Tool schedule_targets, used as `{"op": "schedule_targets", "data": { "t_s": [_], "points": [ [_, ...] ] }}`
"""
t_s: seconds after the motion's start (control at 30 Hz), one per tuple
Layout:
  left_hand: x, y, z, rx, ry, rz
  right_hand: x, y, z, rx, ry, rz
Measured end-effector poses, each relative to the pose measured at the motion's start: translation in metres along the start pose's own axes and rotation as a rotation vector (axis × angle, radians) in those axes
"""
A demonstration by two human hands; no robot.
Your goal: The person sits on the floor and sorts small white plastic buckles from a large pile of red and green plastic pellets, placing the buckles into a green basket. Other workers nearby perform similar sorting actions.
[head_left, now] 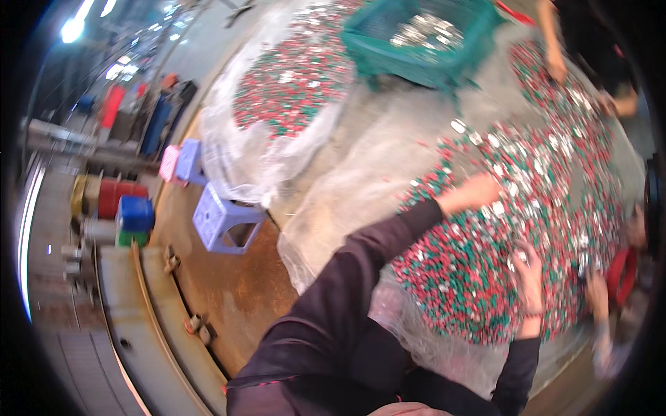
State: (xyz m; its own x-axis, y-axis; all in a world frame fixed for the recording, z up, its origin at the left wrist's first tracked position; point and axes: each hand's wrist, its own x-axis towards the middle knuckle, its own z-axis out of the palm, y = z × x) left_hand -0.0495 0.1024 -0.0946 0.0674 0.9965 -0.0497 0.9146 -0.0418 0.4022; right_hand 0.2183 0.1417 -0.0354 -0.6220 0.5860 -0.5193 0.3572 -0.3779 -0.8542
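Observation:
A wide heap of small red, green and silvery pieces (458,277) lies on a pale translucent sheet; blur hides exactly what they are. Reaching over the heap, my left hand (475,192) has its fingers curled down, close to a bright silvery piece (498,208). What those fingers hold, if anything, I cannot make out. My right hand (530,277) is nearer to me, above the same heap. Its thumb and fingers close around small silvery metal pieces (518,258).
A green mesh-lined basket (409,69) with silvery pieces stands at the back. Left of it, another coloured heap (291,90) rests on a clear sheet. Other people's hands (557,68) work along the right side, near a red bowl (621,275). A light-blue stool (223,218) stands left.

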Motion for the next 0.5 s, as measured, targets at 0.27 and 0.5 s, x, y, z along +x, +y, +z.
{"op": "schedule_targets", "data": {
  "t_s": [0.27, 0.5],
  "points": [
    [-0.027, 0.053, 0.075, 0.114, 0.206, -0.062, 0.002, -0.002, 0.006, 0.627, -0.041, 0.04],
    [-0.043, 0.039, -0.009, -0.63, 0.139, -0.091, -0.005, 0.002, -0.002, 0.748, -0.219, 0.079]
  ]
}}
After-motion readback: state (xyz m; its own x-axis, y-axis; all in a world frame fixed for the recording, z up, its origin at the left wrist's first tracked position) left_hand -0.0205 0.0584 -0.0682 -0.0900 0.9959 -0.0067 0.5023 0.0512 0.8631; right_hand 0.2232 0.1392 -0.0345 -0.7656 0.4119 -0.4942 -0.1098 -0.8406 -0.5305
